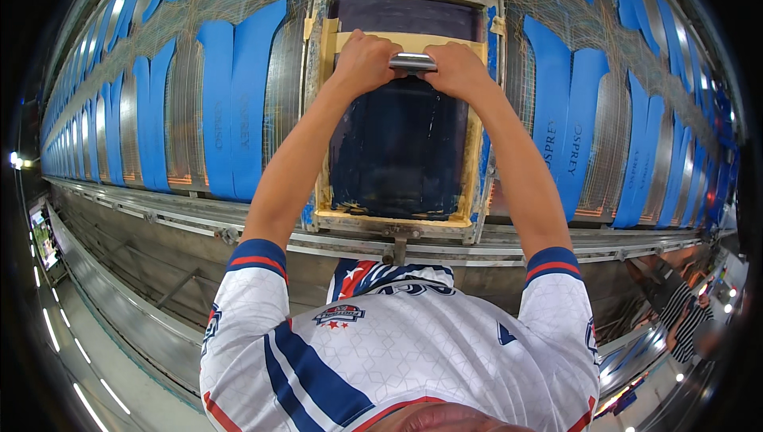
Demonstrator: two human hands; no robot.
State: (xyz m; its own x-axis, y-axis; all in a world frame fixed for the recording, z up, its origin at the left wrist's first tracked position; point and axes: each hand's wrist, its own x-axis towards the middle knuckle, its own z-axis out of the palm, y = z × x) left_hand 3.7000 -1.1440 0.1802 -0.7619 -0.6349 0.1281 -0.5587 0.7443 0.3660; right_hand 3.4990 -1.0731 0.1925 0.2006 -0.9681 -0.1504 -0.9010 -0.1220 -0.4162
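Both my arms reach forward over a screen-printing frame [470,193], which lies on a long printing table. My left hand [366,62] is closed round the left end of a squeegee [413,61] with a shiny metal handle. The right end is gripped by my right hand [459,70], its fingers wrapped over the bar. The squeegee is toward the far part of the frame; its lower edge is hidden by my hands. Nearer me, the dark mesh [397,154] looks wet with dark ink. Yellowish tape lines the inner edges of the frame.
Blue cut fabric pieces [230,106] lie in pairs left of the frame, and more blue pieces [560,114] lie to the right. A metal rail [171,205] runs along the table's near edge. Another person in a striped top [687,325] is at the lower right.
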